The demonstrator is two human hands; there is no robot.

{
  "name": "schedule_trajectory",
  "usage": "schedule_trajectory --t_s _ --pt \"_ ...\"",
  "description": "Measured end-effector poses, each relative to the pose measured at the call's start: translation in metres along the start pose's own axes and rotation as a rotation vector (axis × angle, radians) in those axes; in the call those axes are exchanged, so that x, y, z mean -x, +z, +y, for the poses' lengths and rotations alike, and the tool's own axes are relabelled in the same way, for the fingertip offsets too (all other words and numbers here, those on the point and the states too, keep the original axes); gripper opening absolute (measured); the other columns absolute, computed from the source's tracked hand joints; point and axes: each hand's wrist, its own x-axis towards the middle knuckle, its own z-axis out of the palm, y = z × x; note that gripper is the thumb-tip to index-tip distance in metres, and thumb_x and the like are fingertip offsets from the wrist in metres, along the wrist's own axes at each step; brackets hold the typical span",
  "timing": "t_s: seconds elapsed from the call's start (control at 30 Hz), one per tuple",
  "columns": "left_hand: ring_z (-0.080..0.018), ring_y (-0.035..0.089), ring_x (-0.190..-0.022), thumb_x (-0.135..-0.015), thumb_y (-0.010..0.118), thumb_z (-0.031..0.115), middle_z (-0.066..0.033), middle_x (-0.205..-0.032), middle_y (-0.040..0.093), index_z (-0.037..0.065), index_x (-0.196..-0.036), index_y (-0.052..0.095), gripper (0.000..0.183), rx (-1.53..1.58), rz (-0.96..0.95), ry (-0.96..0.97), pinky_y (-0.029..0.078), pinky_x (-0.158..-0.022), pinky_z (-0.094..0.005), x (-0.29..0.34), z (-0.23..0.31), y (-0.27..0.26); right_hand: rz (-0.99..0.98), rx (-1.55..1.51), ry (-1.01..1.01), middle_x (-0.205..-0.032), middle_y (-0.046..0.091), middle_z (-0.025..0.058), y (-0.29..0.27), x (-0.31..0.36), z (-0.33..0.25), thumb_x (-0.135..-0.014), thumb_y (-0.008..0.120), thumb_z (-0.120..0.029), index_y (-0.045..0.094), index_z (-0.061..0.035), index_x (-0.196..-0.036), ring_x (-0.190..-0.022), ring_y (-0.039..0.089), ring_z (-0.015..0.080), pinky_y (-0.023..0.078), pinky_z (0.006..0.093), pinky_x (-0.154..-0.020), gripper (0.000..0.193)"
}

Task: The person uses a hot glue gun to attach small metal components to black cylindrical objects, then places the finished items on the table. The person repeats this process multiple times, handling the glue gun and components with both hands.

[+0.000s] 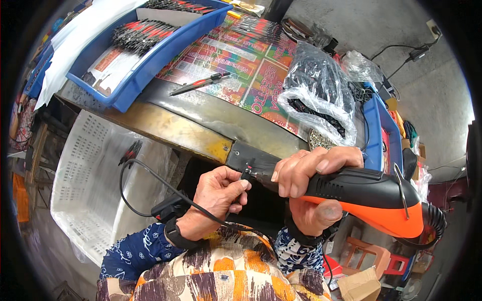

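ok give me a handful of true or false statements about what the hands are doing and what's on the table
1. The right hand grips a black and orange power tool. True.
2. The left hand pinches a small black part with a thin black cable at the tool's tip. True.
3. The blue tray on the table holds nothing. False: it holds a bundle of black and red probes and some paper.
4. A single black and red probe lies loose on the colourful printed sheet. True.
5. The clear plastic bag hangs in the left hand. False: it lies on the table, apart from both hands.
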Motion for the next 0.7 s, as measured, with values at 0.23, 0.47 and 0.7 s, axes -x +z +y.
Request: schedule_trajectory --t_s 0.23,0.47,0.7 --pt "-0.0090 0.056 -0.060 -0.089 0.061 0.006 -0.0082 -0.084 0.064 0.000 -0.094 0.055 0.010 -0.032 0.017 -0.007 0.041 -0.045 -0.0191 0.001 0.001 0.003 0.123 0.147 0.075 -0.063 0.049 0.0038 0.009 0.002 -0.004 -0.079 0.068 -0.055 0.037 -0.0085 -0.098 -0.050 0.051 0.0168 0.047 0.0341 -0.054 0.059" --pt "-0.0088 0.055 -0.059 -0.089 0.061 0.006 -0.0076 -0.083 0.064 0.001 -0.094 0.054 0.010 -0.023 0.040 -0.008 0.042 -0.045 -0.0191 0.002 0.000 0.005 -0.018 -0.168 -0.003 -0.076 0.057 0.0126 -0.006 0.004 0.006 -0.074 0.077 -0.011 0.042 -0.0027 -0.105 -0.068 0.056 0.0211 0.050 0.0370 -0.068 0.048" --pt "-0.0086 0.054 -0.058 -0.089 0.061 0.006 -0.0071 -0.080 0.063 0.001 -0.094 0.054 0.011 -0.033 0.056 -0.005 0.041 -0.044 -0.0196 0.001 -0.001 0.007 0.036 0.032 0.034 -0.067 0.052 0.0071 0.004 0.000 0.002 -0.077 0.073 -0.035 0.039 -0.0061 -0.100 -0.055 0.053 0.0181 0.047 0.0342 -0.057 0.050"
